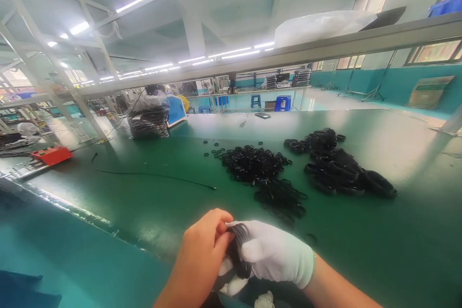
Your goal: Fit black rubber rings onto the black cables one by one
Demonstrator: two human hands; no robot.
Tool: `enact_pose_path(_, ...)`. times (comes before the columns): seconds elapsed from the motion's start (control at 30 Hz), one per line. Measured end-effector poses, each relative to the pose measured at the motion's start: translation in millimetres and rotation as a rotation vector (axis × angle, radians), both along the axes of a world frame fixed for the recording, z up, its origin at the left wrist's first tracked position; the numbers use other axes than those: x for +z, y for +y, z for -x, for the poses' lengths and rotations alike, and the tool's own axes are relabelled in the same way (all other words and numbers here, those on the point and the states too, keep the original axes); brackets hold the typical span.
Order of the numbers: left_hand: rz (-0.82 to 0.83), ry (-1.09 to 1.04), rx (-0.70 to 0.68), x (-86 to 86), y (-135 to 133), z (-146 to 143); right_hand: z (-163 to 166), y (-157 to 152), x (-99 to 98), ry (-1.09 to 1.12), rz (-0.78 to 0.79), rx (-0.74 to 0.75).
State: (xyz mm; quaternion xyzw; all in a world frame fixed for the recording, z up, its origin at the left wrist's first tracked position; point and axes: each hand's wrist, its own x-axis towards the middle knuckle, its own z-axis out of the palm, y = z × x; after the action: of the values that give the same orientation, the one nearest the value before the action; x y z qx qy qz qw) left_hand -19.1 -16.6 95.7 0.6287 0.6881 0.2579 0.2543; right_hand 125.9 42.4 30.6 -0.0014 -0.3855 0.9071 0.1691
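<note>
Black coil (238, 256) at six o'clock, clamped in our gloved right grip (277, 251); bare left grip (202, 243) pinches its edge. We should hold loops flush, unkinked (ring pile (252, 163) at twelve).

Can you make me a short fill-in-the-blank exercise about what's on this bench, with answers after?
1. The bare hand is the person's ____ one.
2. The gloved hand grips a coil coloured ____.
3. The boxy device at the tabletop's far left is ____.
4. The tabletop's colour is ____.

Missing words: left; black; red; green.
</note>
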Motion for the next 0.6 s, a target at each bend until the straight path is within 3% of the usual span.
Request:
enact_pose_path(0.13, 0.014, -0.015, 0.058, -0.7, 1, -1, 3, -4, -3.0, -0.048, 0.023, -0.036)
enact_pose_path(0.27, 0.108, -0.181, 0.108, -0.7, -1, -4, 5, -10, 10.5, -0.152, -0.056, -0.191)
enact_pose_path(0.43, 0.122, 0.053, 0.113, -3.6, 0, -12, 7, -15, 18.2, -0.314, -0.153, -0.231)
enact_pose_path(0.5, 0.07, 0.174, 0.086, -8.1, 0, -11, 8, -15, 16.2, -0.335, -0.137, -0.224)
enact_pose_path(0.6, -0.221, 0.288, -0.092, -20.6, -1, -3, 10, -15, 13.7, -0.3, -0.083, -0.187)
